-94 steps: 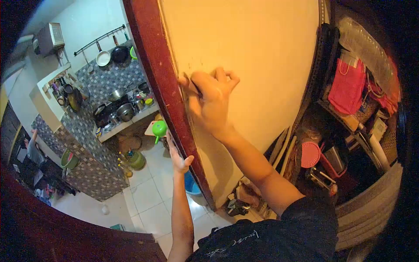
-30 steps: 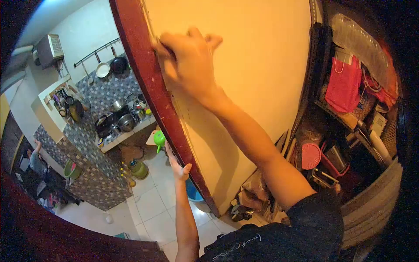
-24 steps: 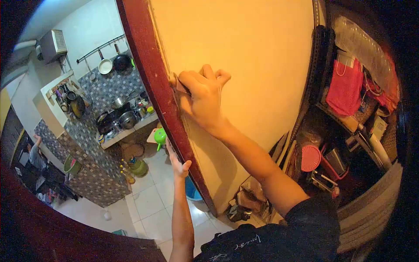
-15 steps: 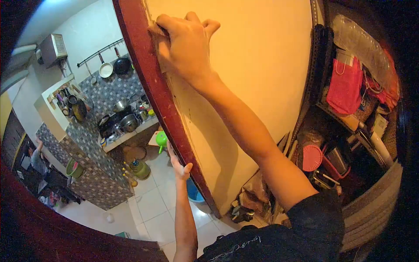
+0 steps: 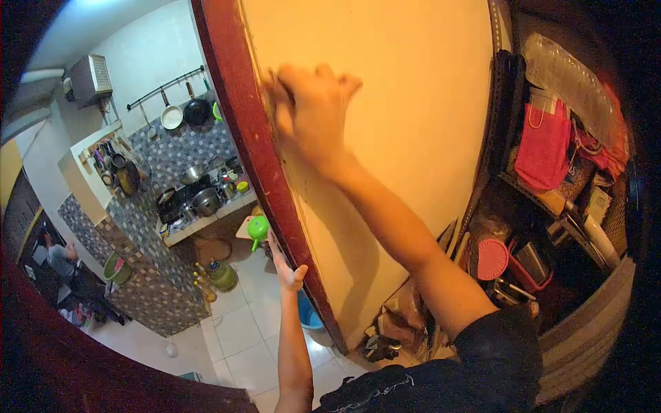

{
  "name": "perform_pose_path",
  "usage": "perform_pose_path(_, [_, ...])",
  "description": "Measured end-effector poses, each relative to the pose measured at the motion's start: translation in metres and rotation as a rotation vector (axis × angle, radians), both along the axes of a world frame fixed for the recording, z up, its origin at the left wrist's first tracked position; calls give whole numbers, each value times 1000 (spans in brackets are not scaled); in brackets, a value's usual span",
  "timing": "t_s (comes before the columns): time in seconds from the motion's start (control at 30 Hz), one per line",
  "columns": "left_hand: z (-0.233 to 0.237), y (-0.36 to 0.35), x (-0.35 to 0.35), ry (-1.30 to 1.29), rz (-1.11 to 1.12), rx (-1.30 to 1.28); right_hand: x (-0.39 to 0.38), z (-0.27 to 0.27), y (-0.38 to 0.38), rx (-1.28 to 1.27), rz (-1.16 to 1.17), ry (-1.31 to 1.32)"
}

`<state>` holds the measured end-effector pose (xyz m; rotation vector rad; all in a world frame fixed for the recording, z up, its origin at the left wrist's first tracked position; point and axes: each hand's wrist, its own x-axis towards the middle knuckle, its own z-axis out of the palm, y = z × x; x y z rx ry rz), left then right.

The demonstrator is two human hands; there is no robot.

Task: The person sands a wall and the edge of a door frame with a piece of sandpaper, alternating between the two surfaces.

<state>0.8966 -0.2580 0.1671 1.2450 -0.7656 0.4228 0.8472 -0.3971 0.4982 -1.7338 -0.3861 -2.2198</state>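
My right hand (image 5: 313, 117) is at the seam where a dark red door frame (image 5: 258, 144) meets a yellow-cream wall panel (image 5: 406, 138). Its thumb and first fingers are bent together against the wood, while the outer fingers stick out; blur hides anything between them. Lower down, my left hand (image 5: 288, 265) lies along the kitchen side of the same frame, fingers stretched out and thumb apart. Part of that hand is behind the frame's edge. A bright green plastic item (image 5: 258, 228) shows just beyond its fingertips.
To the left is a kitchen with pots (image 5: 205, 201) on a counter, hanging pans (image 5: 172, 115) and a green gas cylinder (image 5: 222, 275). A blue tub (image 5: 310, 314) stands behind the frame. At right, shelves hold a pink bag (image 5: 544, 144) and a red basket (image 5: 533, 268). Another person (image 5: 62, 258) is far left.
My right hand has slid down along the frame's seam. My left hand stays against the frame, slightly shifted in view. The far person's raised arm has come down.
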Motion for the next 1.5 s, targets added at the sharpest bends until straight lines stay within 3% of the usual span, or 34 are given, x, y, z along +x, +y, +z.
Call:
perform_pose_path(0.17, [-11,-1,12,-46,-8,-27,5,86,0,14,-29,-35])
perform_pose_path(0.4, [0,1,5,-24,-40,-16,-17,-28,-3,-92,-1,189])
perform_pose_path(0.5, [-4,1,7,5,-75,-34,-8,-4,1,-47,-48,81])
perform_pose_path(0.6, [-2,2,4,1,-22,-16,6,65,-1,-49,-57,-38])
perform_pose_path(0.63, [1,3,-1,15,-18,-8,-36,90,-8,-52,-48,-37])
perform_pose_path(0.7, [-13,6,7,17,-35,-45,-135,144,-29,-554,195,1133])
perform_pose_path(0.73, [-7,8,-3,79,-34,-23,-88,110,19,-565,215,1139])
perform_pose_path(0.8, [1,15,-26,178,40,26,13,75,1,-36,-4,-4])
perform_pose_path(0.83, [2,19,-39,184,54,28,12,47,-1,-70,29,70])
perform_pose_path(0.9, [-1,24,-63,284,282,67,-6,-23,-5,-144,64,269])
perform_pose_path(0.93, [-7,24,-76,204,404,20,-14,-59,-8,-183,68,391])
perform_pose_path(1.03, [-9,17,-132,306,568,-100,-55,-174,-24,-171,278,499])
perform_pose_path(1.1, [-32,9,-167,349,498,-46,-124,-221,-32,-47,495,688])
perform_pose_path(1.13, [-46,1,-183,345,508,-39,-131,-269,-37,-74,494,697])
perform_pose_path(1.2, [-76,-25,-219,411,270,91,-181,-317,-44,-55,557,917])
perform_pose_path(1.3, [-105,-56,-270,701,-42,298,-217,-410,-67,-119,550,943])
perform_pose_path(1.37, [-128,-67,-293,767,-57,412,-248,-446,-84,408,779,1316])
perform_pose_path(1.4, [-140,-72,-305,800,-96,536,-267,-461,-92,400,796,1348])
perform_pose_path(1.47, [-147,-84,-328,826,-74,538,-289,-472,-106,603,809,1377])
perform_pose_path(1.5, [-148,-88,-335,832,-73,552,-297,-481,-116,589,824,1389])
